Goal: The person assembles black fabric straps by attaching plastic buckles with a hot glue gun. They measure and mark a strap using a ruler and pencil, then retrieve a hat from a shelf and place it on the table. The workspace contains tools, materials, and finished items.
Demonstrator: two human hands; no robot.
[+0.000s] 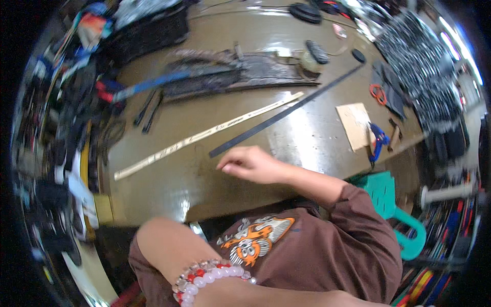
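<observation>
My right hand (250, 165) is over the near part of the table, fingers curled in, with nothing seen sticking out of them. Just beyond the fingertips lies the near end of a long flat black strip (271, 121), which runs up to the right. To its left a pale ruler-like strip with dark marks (204, 134) lies slantwise. My left forearm, with beaded bracelets (212, 276) at the wrist, bends up close to the camera. Part of my left hand (302, 298) shows along the lower edge; its fingers are out of sight.
Farther back lie a long blue-and-red handled tool (148, 84), a dark worn board (276, 70) and a brush (317, 51). On the right are a tan rectangular piece (354, 125), orange-handled scissors (378, 94), a blue glue gun (378, 140) and a hammer (394, 134). A green plastic chair (381, 192) stands beside me.
</observation>
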